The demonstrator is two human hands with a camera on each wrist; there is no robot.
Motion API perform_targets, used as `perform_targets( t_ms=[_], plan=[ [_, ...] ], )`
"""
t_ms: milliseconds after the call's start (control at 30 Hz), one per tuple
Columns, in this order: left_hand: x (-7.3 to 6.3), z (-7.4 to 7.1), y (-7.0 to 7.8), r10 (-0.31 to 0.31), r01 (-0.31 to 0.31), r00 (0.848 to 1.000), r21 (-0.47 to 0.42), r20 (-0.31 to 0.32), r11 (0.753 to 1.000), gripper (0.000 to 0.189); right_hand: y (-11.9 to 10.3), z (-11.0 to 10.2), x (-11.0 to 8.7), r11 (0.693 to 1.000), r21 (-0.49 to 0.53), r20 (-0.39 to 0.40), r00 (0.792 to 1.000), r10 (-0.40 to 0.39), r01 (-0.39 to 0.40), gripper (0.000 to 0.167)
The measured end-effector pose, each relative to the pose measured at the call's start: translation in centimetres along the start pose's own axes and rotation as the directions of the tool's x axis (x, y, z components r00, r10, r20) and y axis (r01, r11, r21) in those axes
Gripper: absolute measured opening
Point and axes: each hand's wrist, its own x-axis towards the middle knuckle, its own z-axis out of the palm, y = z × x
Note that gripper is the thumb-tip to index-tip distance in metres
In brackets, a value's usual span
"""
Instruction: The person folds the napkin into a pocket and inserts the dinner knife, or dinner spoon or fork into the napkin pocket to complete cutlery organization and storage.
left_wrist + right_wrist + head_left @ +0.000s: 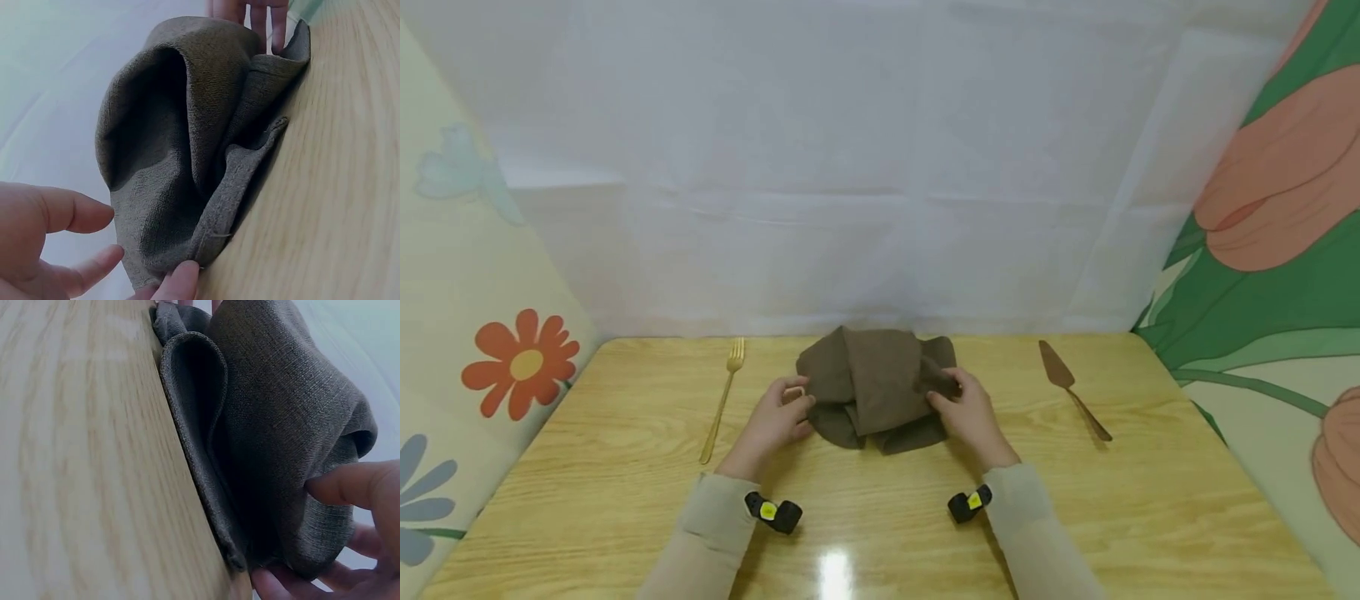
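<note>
A dark brown cloth napkin (887, 379) lies in a loose, folded heap near the table's far edge, its folds standing up in open loops. At its left edge is my left hand (778, 414), with thumb and forefinger apart. The lower fingertips (184, 278) touch the cloth's edge close to the table in the left wrist view. On the other side my right hand (967, 408) pinches a fold of the napkin. Its thumb (331, 485) presses the near face, while the other fingers are partly hidden behind and under the cloth.
A gold fork (724, 400) lies left of the hands, tines away from me. A copper-toned cake server (1063, 377) lies to the right, handle towards me. The wooden table (880, 533) meets a white sheet (880, 167) behind; flower-patterned panels (520, 367) flank it.
</note>
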Motion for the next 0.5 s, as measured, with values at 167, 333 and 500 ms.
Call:
perform_targets(
  t_ms=[167, 333, 500],
  plan=[
    [0.23, 0.13, 0.01, -0.011, 0.012, 1.000, -0.056, 0.011, 0.998, 0.052, 0.16, -0.23, 0.12, 0.998, -0.051, -0.008, 1.000, -0.026, 0.025, 0.023],
    [0.18, 0.15, -0.04, 0.013, -0.011, 0.999, -0.051, 0.036, 0.999, 0.055, 0.16, -0.31, 0.09, 0.995, -0.093, -0.015, 0.999, -0.045, 0.044, 0.017],
    [-0.04, -0.02, -0.28, 0.014, -0.013, 0.996, -0.005, 0.084, 1.000, 0.064, 0.02, -0.22, -0.03, 0.992, -0.111, -0.008, 0.998, -0.066, 0.064, 0.014]
  ],
)
